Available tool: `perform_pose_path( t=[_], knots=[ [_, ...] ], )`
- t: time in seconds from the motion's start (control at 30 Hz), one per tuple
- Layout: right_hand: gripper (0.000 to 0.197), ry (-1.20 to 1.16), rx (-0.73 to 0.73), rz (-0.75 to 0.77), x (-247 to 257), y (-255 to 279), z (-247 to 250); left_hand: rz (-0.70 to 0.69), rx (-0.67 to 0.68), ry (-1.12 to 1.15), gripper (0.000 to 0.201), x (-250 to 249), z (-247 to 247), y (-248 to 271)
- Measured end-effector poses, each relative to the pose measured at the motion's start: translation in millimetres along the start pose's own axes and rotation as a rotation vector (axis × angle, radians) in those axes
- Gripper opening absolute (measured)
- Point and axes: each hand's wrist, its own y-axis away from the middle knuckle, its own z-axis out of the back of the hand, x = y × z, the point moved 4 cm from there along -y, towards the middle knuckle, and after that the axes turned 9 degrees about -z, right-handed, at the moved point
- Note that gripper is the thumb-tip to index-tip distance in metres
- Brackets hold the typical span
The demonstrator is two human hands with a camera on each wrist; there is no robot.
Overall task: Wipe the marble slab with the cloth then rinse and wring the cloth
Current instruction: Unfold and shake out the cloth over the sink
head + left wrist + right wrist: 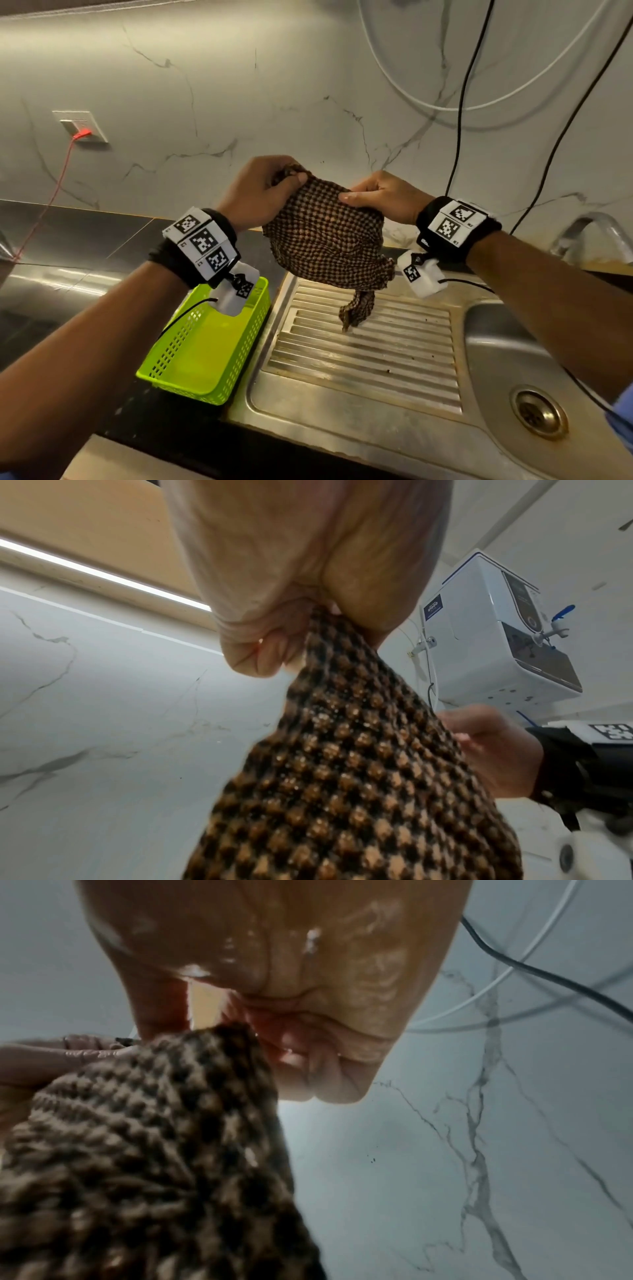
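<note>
Brown-and-black checked cloth [325,240] held up over the steel drainboard [363,356], left hand [260,188] and right hand [387,197] each pinching its top edge, from the left wrist the cloth [359,777] trailing down out of the pinching fingers [246,653], from the right wrist the cloth [137,1150] bunched below a wet grip clamped on it.

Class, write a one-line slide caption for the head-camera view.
Both hands, left hand and right hand, hold a checked cloth above the sink's ribbed drainboard.

One cloth [325,236], one basket [205,346], two hands, one sink [496,346].
</note>
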Motion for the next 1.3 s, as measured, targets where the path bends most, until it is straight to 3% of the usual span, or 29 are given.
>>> perform_pose_path(
  t=[0.17, 0.27, 0.43, 0.57, 0.63, 0.7, 0.83, 1.03, 1.17, 1.3],
  knots=[
    [0.016, 0.173, -0.144, 0.079, 16.5, -5.5, -8.6, 0.056, -0.033, -0.018, 0.012, 15.3, 0.4, 6.0],
    [0.015, 0.154, -0.262, 0.119, 21.4, -8.4, -9.2, 0.088, -0.095, 0.024, 0.015, 18.2, 10.5, 5.6],
    [0.017, 0.351, -0.278, 0.132, 12.4, -14.7, -26.3, 0.061, -0.176, -0.006, 0.017, 12.3, 15.9, -1.8],
    [0.025, 0.477, -0.258, 0.033, -10.3, -12.4, -26.5, 0.121, -0.295, 0.053, 0.027, 28.7, 22.8, 0.3],
    [0.021, 0.521, -0.191, -0.090, -34.0, -10.6, -25.2, 0.139, -0.387, 0.096, 0.028, 39.3, 32.1, 4.1],
    [0.033, 0.545, -0.154, -0.215, -56.2, -5.0, -23.0, 0.157, -0.449, 0.088, 0.024, 50.3, 40.7, 8.6],
    [0.049, 0.503, -0.165, -0.318, -78.0, 8.2, -23.2, 0.180, -0.383, -0.012, 0.019, 71.8, 40.4, 20.4],
    [0.030, 0.368, -0.189, -0.276, -66.6, 8.9, -24.8, 0.282, -0.354, -0.013, 0.024, 96.5, 38.0, 28.6],
    [0.028, 0.473, -0.257, -0.256, -64.5, 11.9, -16.3, 0.345, -0.359, 0.087, 0.019, 106.8, 41.7, 28.1],
    [0.023, 0.519, -0.313, -0.231, -80.5, 15.7, -13.1, 0.400, -0.466, 0.188, 0.017, 103.8, 43.6, 22.4]
  ],
)
